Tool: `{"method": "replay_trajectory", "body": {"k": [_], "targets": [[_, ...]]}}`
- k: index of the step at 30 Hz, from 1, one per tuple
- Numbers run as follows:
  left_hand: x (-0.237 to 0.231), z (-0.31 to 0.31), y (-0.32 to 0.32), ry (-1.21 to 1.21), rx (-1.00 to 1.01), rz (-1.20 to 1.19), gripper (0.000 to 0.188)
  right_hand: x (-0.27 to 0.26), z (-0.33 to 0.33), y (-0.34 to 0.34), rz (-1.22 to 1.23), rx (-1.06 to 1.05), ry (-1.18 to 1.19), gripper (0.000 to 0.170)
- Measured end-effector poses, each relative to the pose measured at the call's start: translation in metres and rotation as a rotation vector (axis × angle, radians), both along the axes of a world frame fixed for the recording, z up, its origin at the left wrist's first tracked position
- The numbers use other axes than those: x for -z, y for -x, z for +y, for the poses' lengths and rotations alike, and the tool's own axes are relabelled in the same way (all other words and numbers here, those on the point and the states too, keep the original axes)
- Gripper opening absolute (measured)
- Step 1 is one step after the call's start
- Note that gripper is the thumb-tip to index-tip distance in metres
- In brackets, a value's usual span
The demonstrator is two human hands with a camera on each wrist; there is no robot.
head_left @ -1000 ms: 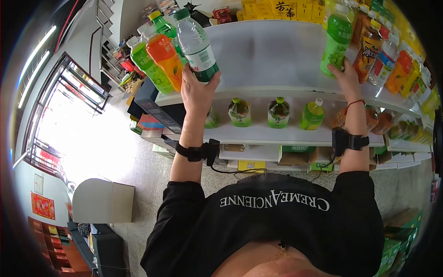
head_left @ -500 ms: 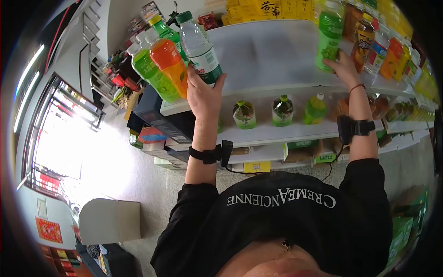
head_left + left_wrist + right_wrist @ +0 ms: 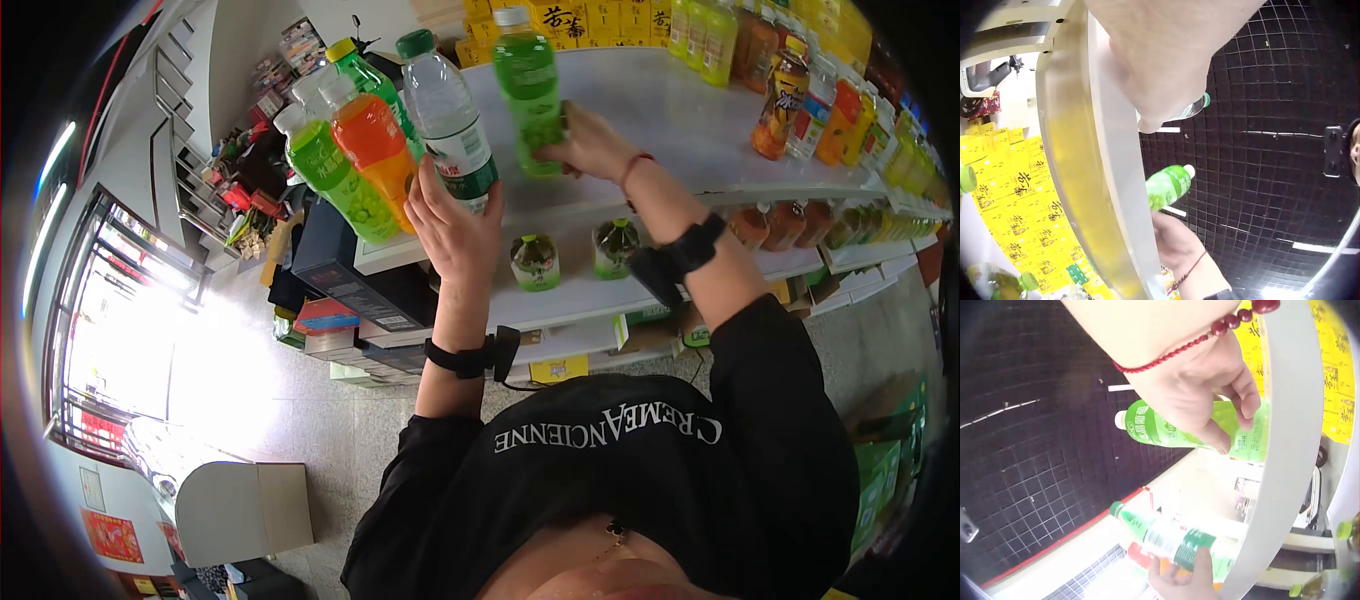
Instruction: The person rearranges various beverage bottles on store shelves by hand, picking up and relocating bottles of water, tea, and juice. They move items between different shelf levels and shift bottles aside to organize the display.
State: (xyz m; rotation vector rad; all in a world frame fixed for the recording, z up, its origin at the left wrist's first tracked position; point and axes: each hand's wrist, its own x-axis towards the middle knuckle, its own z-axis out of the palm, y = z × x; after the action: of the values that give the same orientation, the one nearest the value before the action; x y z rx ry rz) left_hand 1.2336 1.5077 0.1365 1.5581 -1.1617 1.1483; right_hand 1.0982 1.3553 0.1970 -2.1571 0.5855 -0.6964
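Observation:
Near the left end of the top shelf [image 3: 640,120], my left hand [image 3: 455,230] grips a clear water bottle [image 3: 440,100] low down, thumb on one side and fingers on the other. The bottle has a green cap and a green-and-white label. Just to its right, my right hand [image 3: 595,148] holds a green grape drink bottle [image 3: 527,85] by its lower part; this one has a white cap. Both bottles stand upright. In the right wrist view, thumb and fingers curl round the grape drink bottle [image 3: 1160,430]. Left of the water bottle are an orange drink bottle [image 3: 372,135] and several green bottles.
More bottled drinks, among them a brown tea bottle [image 3: 780,105], stand at the top shelf's right end. Yellow boxes [image 3: 600,20] line the back. On the lower shelf are dark green-capped bottles [image 3: 535,262]. Dark boxes [image 3: 350,270] sit beside the shelf's left end.
My right hand has carried the grape drink bottle from the right part of the top shelf leftward, close to the water bottle. My left hand keeps its grip on the water bottle.

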Motion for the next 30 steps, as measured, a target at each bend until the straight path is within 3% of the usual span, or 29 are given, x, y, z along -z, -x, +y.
{"method": "replay_trajectory", "body": {"k": [4,12,16,19,21,30], "targets": [[0.002,0.003,-0.003,-0.025,0.029,0.025,0.094,-0.012,0.022,-0.037,0.1,-0.042,-0.066,0.055],[0.0,0.013,-0.006,-0.074,0.015,0.058,0.092,-0.012,0.016,-0.064,0.119,-0.142,-0.139,0.044],[0.0,0.013,-0.008,-0.102,-0.019,0.057,0.093,0.009,0.003,-0.081,-0.047,-0.17,-0.126,0.035],[-0.001,0.014,-0.01,-0.107,-0.005,0.052,0.094,0.004,0.002,-0.086,-0.004,-0.183,-0.123,0.033],[0.0,0.014,-0.012,-0.1,0.019,0.048,0.095,-0.003,0.005,-0.088,0.057,-0.318,-0.096,0.03],[0.0,0.011,-0.015,-0.097,0.022,0.08,0.097,-0.006,0.005,-0.095,0.105,-0.339,0.003,0.029]]}}
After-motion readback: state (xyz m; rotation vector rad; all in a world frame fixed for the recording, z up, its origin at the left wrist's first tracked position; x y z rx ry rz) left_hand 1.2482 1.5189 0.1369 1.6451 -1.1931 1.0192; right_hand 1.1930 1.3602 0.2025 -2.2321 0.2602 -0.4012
